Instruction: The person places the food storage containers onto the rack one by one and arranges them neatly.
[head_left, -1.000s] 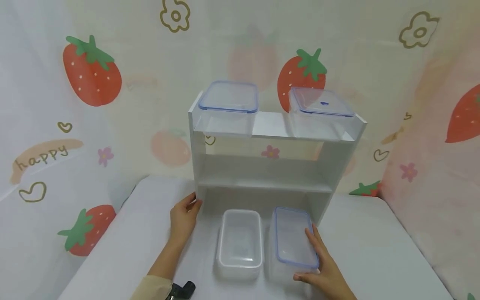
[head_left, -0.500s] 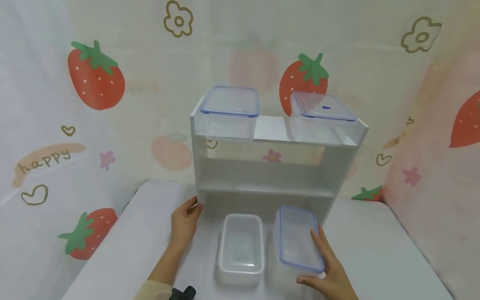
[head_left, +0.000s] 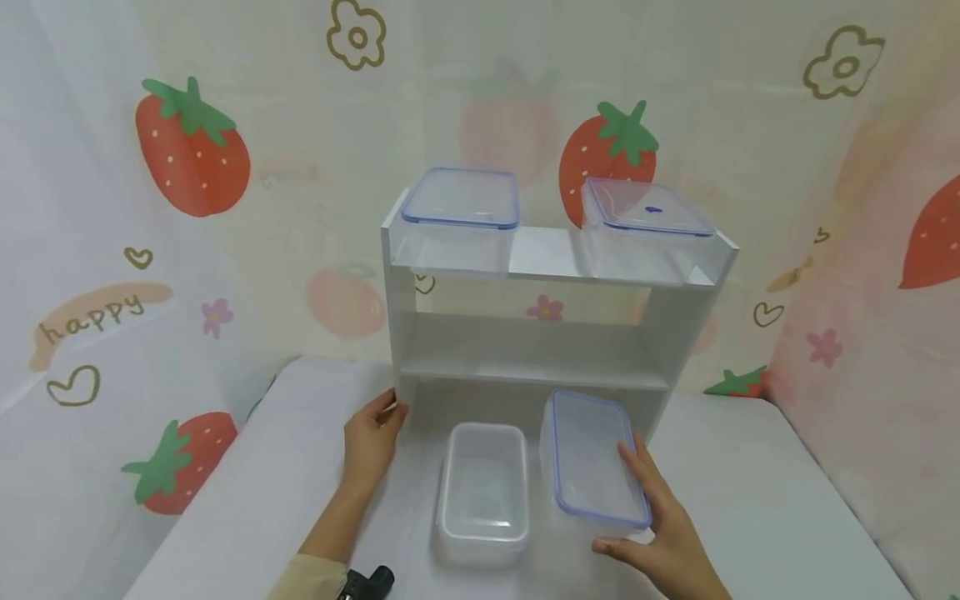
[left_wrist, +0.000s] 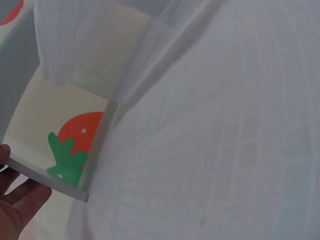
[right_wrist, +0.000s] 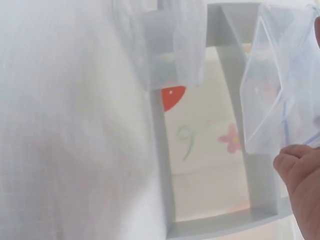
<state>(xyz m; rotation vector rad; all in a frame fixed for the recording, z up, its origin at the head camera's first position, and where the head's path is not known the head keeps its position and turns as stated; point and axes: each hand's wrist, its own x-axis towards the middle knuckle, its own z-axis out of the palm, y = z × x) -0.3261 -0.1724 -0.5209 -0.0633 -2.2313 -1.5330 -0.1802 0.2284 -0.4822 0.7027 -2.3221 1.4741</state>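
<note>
My left hand (head_left: 371, 446) grips the front edge of the white shelf unit's left side panel (head_left: 400, 333). In the left wrist view, the thumb and fingers (left_wrist: 30, 202) lie on either side of that panel. On the right, my right hand (head_left: 667, 529) holds a clear plastic food container with a blue-edged lid (head_left: 597, 458), fingers along its right side and thumb at its near end. That container is tilted and raised off the table, as the right wrist view also shows. Beside it, a clear food container with a pale rim (head_left: 485, 483) rests on the table.
Two blue-lidded clear containers, a left one (head_left: 461, 200) and a right one (head_left: 648, 208), stand on the unit's top board. Below is a middle shelf (head_left: 532, 354). A black object (head_left: 369, 581) shows at the left wrist. A strawberry-print curtain (head_left: 270, 192) hangs behind.
The blue-lidded container in my right hand has risen off the table, tilted, and shifted slightly toward the shelf unit. My left hand has kept its hold on the side panel.
</note>
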